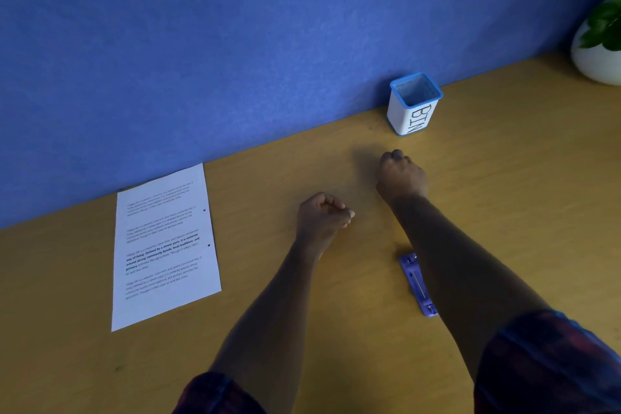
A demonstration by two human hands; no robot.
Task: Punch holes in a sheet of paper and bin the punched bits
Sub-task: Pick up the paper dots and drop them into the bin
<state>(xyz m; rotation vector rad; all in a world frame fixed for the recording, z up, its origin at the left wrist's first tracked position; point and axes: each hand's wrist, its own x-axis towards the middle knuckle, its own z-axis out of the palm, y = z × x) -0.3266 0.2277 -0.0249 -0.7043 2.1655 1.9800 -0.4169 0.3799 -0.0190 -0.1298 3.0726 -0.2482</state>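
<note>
A printed white sheet of paper [164, 245] lies flat at the left of the wooden desk, with two punched holes near its right edge. A white cup with a blue rim, marked BIN [414, 104], stands against the blue wall at the back. A purple hole punch [416, 282] lies on the desk, partly hidden under my right forearm. My left hand [322, 217] hovers mid-desk, curled into a loose fist. My right hand [400, 175] is in front of the bin with its fingertips bunched downward at the desk. No paper bits show in either hand.
A white pot with a green plant [599, 44] stands at the far right corner. The blue wall [235, 60] runs along the back of the desk. Bare wood [504, 178] lies between the bin, the pot and my hands.
</note>
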